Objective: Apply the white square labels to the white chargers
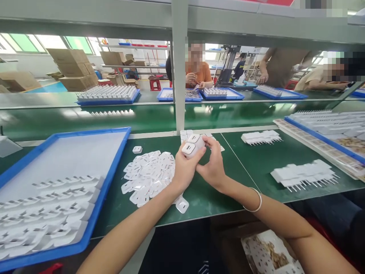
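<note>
Two white charger housings (193, 145) are held side by side above the green bench, their slotted faces turned up. My left hand (184, 167) is closed round them from the left. The fingertips of my right hand (213, 161) press against their right side, thumb and index finger bent. To the left of my left hand lies a loose pile of flat white slotted covers (151, 173). One small white piece (137, 150) sits apart behind the pile, and a single cover (182, 205) lies near the front edge. More white pieces (186, 134) stand just behind my hands, partly hidden.
A blue-rimmed tray (107, 182) with rows of white housings fills the left. Pronged white blocks (306, 174) and another blue-rimmed tray (325, 137) are at right. A metal post (180, 68) rises behind my hands. People sit and stand beyond the bench.
</note>
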A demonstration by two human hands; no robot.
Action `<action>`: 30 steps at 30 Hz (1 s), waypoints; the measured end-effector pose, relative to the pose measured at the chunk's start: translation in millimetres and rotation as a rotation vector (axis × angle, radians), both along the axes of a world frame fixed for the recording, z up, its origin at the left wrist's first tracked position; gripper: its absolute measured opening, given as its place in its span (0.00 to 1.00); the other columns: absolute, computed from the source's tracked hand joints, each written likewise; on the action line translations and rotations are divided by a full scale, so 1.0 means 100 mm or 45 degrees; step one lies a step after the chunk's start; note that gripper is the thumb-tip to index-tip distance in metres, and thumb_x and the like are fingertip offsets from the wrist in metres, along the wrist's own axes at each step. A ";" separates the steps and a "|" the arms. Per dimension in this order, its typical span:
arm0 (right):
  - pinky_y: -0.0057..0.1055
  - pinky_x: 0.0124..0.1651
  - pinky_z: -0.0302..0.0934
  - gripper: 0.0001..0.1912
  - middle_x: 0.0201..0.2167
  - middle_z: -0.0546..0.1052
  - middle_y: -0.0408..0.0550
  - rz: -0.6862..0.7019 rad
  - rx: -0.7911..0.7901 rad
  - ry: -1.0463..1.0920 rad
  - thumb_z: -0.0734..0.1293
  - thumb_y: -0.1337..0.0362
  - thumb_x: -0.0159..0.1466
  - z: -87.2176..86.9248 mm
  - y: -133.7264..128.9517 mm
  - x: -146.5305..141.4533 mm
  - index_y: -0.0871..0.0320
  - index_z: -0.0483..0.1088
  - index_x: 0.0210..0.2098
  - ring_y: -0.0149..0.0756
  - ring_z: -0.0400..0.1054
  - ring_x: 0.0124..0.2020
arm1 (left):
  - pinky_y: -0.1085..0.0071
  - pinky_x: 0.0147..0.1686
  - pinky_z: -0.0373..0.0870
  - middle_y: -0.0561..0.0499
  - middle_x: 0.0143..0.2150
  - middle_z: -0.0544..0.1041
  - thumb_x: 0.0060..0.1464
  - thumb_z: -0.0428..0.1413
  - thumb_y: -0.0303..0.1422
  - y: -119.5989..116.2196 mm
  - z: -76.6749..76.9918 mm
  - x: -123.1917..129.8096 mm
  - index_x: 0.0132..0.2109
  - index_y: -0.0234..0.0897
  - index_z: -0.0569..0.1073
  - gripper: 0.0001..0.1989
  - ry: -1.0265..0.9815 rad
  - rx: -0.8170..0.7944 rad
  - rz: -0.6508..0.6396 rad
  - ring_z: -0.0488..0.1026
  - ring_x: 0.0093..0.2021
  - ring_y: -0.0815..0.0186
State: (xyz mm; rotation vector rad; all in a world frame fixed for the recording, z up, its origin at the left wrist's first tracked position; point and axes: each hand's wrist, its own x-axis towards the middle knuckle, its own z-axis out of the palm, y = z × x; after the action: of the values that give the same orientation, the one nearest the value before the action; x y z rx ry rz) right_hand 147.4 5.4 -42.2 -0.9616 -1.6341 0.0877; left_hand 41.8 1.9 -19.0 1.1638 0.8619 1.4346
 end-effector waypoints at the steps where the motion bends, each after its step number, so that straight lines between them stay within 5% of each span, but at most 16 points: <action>1: 0.52 0.54 0.64 0.35 0.53 0.68 0.57 0.009 0.032 -0.020 0.68 0.71 0.55 -0.01 -0.02 -0.01 0.51 0.56 0.60 0.50 0.65 0.52 | 0.63 0.53 0.73 0.47 0.49 0.80 0.50 0.67 0.38 -0.02 -0.01 0.02 0.49 0.41 0.76 0.19 -0.001 0.005 0.052 0.77 0.52 0.57; 4: 0.54 0.59 0.62 0.40 0.56 0.65 0.57 0.070 0.088 -0.057 0.69 0.71 0.55 -0.03 -0.07 -0.03 0.50 0.52 0.63 0.52 0.61 0.58 | 0.62 0.49 0.75 0.49 0.45 0.81 0.51 0.66 0.39 -0.03 -0.05 0.00 0.47 0.41 0.77 0.17 0.010 0.034 0.165 0.78 0.48 0.58; 7: 0.52 0.61 0.61 0.35 0.58 0.66 0.56 0.355 0.001 0.018 0.70 0.70 0.57 0.04 -0.03 0.07 0.49 0.57 0.61 0.50 0.61 0.60 | 0.62 0.50 0.75 0.48 0.45 0.82 0.51 0.66 0.38 0.02 -0.03 -0.13 0.47 0.39 0.78 0.17 0.030 0.077 0.148 0.78 0.47 0.58; 12: 0.32 0.39 0.66 0.08 0.37 0.72 0.45 0.834 -0.542 0.606 0.67 0.63 0.66 0.24 0.18 0.41 0.53 0.71 0.44 0.33 0.68 0.35 | 0.61 0.55 0.72 0.45 0.53 0.80 0.48 0.66 0.32 0.12 0.14 -0.43 0.49 0.40 0.79 0.19 0.470 0.415 -0.176 0.77 0.53 0.54; 15: 0.27 0.29 0.59 0.12 0.29 0.69 0.41 0.991 -0.904 0.614 0.71 0.59 0.62 0.31 0.27 0.54 0.54 0.74 0.44 0.28 0.62 0.27 | 0.61 0.56 0.72 0.46 0.53 0.80 0.47 0.65 0.29 0.11 0.21 -0.49 0.46 0.42 0.81 0.17 0.790 0.665 -0.275 0.77 0.54 0.55; 22: 0.23 0.26 0.55 0.14 0.28 0.72 0.40 1.133 -1.379 0.741 0.77 0.63 0.52 0.33 0.33 0.56 0.55 0.77 0.38 0.25 0.60 0.25 | 0.61 0.53 0.74 0.46 0.55 0.80 0.48 0.64 0.29 0.07 0.18 -0.45 0.47 0.44 0.81 0.16 0.913 0.709 -0.362 0.78 0.54 0.54; 25: 0.24 0.27 0.54 0.13 0.28 0.72 0.40 1.088 -1.328 0.722 0.77 0.61 0.54 0.29 0.33 0.54 0.54 0.77 0.39 0.26 0.60 0.26 | 0.61 0.51 0.75 0.46 0.56 0.79 0.49 0.64 0.29 0.06 0.19 -0.46 0.44 0.43 0.82 0.13 0.918 0.653 -0.408 0.78 0.53 0.53; 30: 0.28 0.27 0.55 0.05 0.32 0.71 0.45 0.763 -0.716 0.488 0.73 0.58 0.60 0.21 0.31 0.48 0.52 0.80 0.31 0.32 0.63 0.32 | 0.62 0.48 0.75 0.47 0.54 0.80 0.46 0.67 0.31 0.03 0.21 -0.48 0.44 0.41 0.83 0.15 0.809 0.361 -0.425 0.79 0.50 0.52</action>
State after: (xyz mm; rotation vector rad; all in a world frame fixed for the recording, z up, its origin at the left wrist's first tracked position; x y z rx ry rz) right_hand 195.8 36.6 -21.2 -0.7611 -1.5041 1.1184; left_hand -5.7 5.1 1.9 1.9373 0.8429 0.9325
